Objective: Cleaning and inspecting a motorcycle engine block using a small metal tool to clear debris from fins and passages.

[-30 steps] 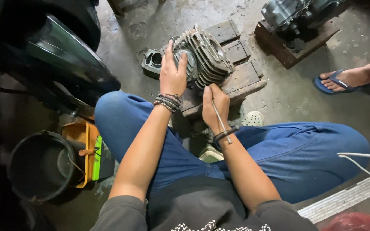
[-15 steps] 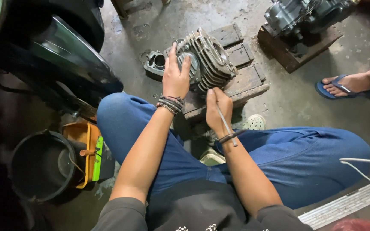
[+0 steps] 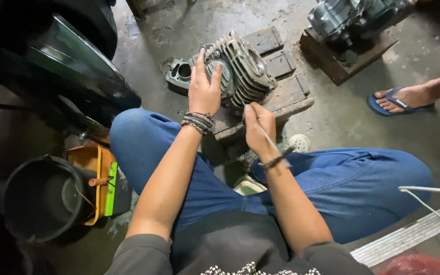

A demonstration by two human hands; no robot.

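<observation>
A finned grey engine cylinder (image 3: 248,66) lies on its side on a small wooden pallet (image 3: 286,94) in front of my knees. My left hand (image 3: 203,89) rests flat against the cylinder's open bore end, fingers spread upward. My right hand (image 3: 258,127) is closed around a thin metal tool (image 3: 270,140), its tip pointing at the lower fins and its shaft running back over my wrist. Both wrists carry bracelets. I sit with blue-jeaned legs spread around the pallet.
A grey metal part (image 3: 180,75) lies left of the cylinder. A black bucket (image 3: 36,198) and an orange tray (image 3: 95,175) stand at lower left beside a dark motorcycle body (image 3: 67,66). Another engine on a wooden block (image 3: 350,25) sits upper right. Another person's sandalled foot (image 3: 401,99) is at right.
The view has shifted slightly. Both hands stay on the cylinder and the tool, with only small movement of the right hand near the fins.
</observation>
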